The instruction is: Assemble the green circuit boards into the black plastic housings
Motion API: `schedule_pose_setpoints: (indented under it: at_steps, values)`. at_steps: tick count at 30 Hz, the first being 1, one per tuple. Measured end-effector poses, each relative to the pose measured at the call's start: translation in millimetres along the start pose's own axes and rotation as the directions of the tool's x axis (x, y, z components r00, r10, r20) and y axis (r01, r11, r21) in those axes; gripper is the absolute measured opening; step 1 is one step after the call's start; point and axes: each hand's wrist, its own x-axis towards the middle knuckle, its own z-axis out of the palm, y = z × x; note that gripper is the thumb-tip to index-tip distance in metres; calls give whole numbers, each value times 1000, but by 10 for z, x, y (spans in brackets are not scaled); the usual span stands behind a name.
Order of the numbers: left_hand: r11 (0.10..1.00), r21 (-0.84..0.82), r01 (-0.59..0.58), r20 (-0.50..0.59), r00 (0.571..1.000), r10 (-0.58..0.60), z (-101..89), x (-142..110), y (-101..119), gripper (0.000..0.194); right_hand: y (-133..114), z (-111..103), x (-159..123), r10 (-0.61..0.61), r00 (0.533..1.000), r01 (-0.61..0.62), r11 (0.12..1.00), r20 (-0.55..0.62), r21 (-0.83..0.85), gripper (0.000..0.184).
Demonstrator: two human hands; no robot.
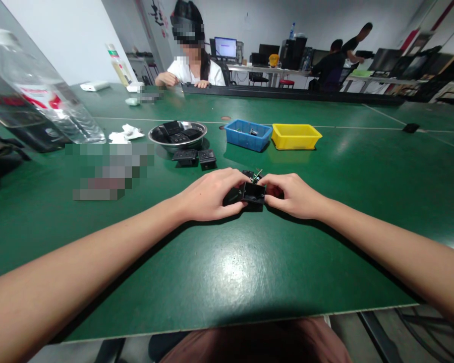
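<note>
My left hand (212, 194) and my right hand (297, 196) meet over the middle of the table. Between them is a small black plastic housing (253, 193), its open, hollow side facing me. Thumb and fingers of my left hand close on its left side, while my right hand pinches its right side. Just behind it, a small green circuit board (257, 176) sticks up at a slant among dark parts; whether it is joined to the housing I cannot tell. Two more black housings (207, 159) lie farther back, beside a metal bowl (154, 142) filled with similar black pieces.
A blue bin (245, 142) with small parts stands beside a yellow bin (295, 142). At left are a large clear bottle (56, 101) and crumpled tissue (126, 133). A small black object (411, 128) lies far right. Across the green table (227, 282) sits a person in white.
</note>
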Motion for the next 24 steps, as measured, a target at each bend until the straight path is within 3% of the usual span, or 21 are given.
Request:
schedule_pose_setpoints:
  at_steps: [24]
  values:
    - [1000, -2, 3, 15, 1000, -3, 13, 8, -2, 34, -7, -1, -1, -1, 1000, 1, 1000, 10, -13, 14]
